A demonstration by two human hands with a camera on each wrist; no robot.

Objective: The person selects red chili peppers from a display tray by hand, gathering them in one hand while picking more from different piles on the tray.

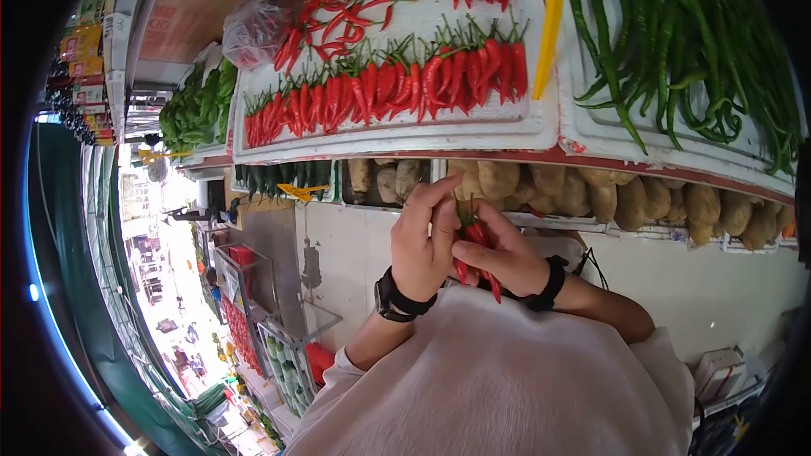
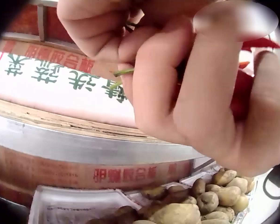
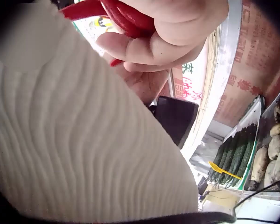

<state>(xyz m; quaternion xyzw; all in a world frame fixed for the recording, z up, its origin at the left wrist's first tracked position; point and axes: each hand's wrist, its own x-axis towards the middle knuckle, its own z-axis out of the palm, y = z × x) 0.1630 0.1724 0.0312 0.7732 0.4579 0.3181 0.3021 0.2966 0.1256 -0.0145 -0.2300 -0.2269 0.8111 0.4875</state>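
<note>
Both hands meet in front of the person's chest around a small bunch of red chilies. The right hand grips the bunch, its thumb lying across the pods while their tips poke out below. From the other side, the left hand holds the chilies with bent fingers. In the left wrist view, curled fingers cover much of the red chilies, and a green stem sticks out. Red pods show beside the right hand in the right wrist view.
A white tray ahead bears a row of red chilies, looser chilies and a plastic bag. Long green peppers lie to the right. Potatoes and cucumbers sit below the tray's edge.
</note>
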